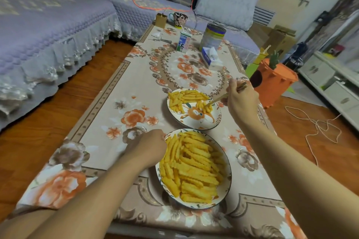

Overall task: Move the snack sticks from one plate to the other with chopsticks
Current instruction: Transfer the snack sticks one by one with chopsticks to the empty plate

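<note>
Two plates stand on the floral tablecloth. The near plate (pixel 227 184) is heaped with yellow snack sticks (pixel 194 165). The far plate (pixel 194 124) carries a smaller pile of sticks (pixel 184 98) along its back half. My right hand (pixel 241 101) grips a pair of chopsticks (pixel 219 99) whose tips reach down into the sticks on the right side of the far plate. My left hand (pixel 148 146) has its fingers curled and rests against the left rim of the near plate; whether it grips the rim is hidden.
Further back on the table (pixel 116 103) stand a milk carton (pixel 183 41), a tin can (pixel 212 36), a tissue pack (pixel 212 58), a mug (pixel 179 18) and a small box (pixel 160 20). A sofa (pixel 48 31) runs along the left, an orange carrot-shaped container (pixel 274 81) sits right.
</note>
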Tool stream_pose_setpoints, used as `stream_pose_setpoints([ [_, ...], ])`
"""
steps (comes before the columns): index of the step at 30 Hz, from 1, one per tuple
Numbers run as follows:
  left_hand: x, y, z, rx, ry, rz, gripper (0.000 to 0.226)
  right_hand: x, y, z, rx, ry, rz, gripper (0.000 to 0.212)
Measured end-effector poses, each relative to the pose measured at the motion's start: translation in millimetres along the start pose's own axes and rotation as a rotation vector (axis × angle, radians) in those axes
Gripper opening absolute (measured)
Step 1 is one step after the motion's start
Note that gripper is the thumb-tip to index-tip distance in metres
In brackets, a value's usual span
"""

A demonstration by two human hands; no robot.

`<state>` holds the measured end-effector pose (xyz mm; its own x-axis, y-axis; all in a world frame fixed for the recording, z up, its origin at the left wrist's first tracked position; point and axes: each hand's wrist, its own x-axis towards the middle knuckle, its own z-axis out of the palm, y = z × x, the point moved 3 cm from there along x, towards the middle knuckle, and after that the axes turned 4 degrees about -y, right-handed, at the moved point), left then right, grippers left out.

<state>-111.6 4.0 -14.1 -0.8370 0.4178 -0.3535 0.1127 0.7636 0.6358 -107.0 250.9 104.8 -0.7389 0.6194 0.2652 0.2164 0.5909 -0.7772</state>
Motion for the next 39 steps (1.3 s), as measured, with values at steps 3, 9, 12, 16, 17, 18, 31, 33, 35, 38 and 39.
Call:
stream_pose_setpoints([
  [3, -2.0, 2.3, -1.2, 0.047, 0.017, 0.005, 0.021, -0.5, 3.1, -0.2, 0.037, -0.037, 0.017, 0.043],
  [9, 0.3, -4.9, -3.0, -0.077, -0.02, 0.032, 0.031, -13.4, -14.1, -43.9, 0.299, 0.013, 0.056, 0.042],
  [12, -0.8, -5.1, -3.6, -0.152, -0.026, 0.04, 0.032, -33.2, -32.0, -72.2, 0.372, -0.209, 0.15, 0.044],
  [16, -2.8, 1.3, -4.0, -0.124, -0.019, 0.032, 0.03, -63.5, -47.9, -91.3, 0.25, -0.47, 0.155, 0.047],
  [17, -3.1, 1.9, -4.0, -0.112, -0.015, 0.027, 0.03, -69.7, -49.1, -91.8, 0.224, -0.503, 0.146, 0.048],
  [18, -2.6, 1.6, -3.7, -0.106, -0.015, 0.02, 0.029, -75.3, -49.5, -91.1, 0.199, -0.529, 0.135, 0.049],
  [31, -9.3, 0.6, -4.6, -0.153, -0.051, 0.004, 0.031, -36.9, -15.0, -93.3, 0.354, -0.08, 0.167, 0.037],
  [33, -7.9, 2.2, -5.6, -0.155, -0.052, -0.013, 0.03, -26.3, -0.5, -75.4, 0.32, -0.023, 0.169, 0.035],
  [35, -6.3, 3.4, -6.6, -0.177, -0.07, -0.035, 0.029, -21.4, 3.1, -58.2, 0.272, 0.014, 0.107, 0.032],
  [38, -3.8, 8.1, -8.1, -0.216, -0.081, -0.059, 0.028, -19.1, -1.8, -37.8, 0.222, 0.029, 0.029, 0.032],
  [39, -5.0, 10.4, -8.9, -0.221, -0.076, -0.07, 0.03, -18.9, -4.4, -31.3, 0.207, 0.021, 0.015, 0.034],
])
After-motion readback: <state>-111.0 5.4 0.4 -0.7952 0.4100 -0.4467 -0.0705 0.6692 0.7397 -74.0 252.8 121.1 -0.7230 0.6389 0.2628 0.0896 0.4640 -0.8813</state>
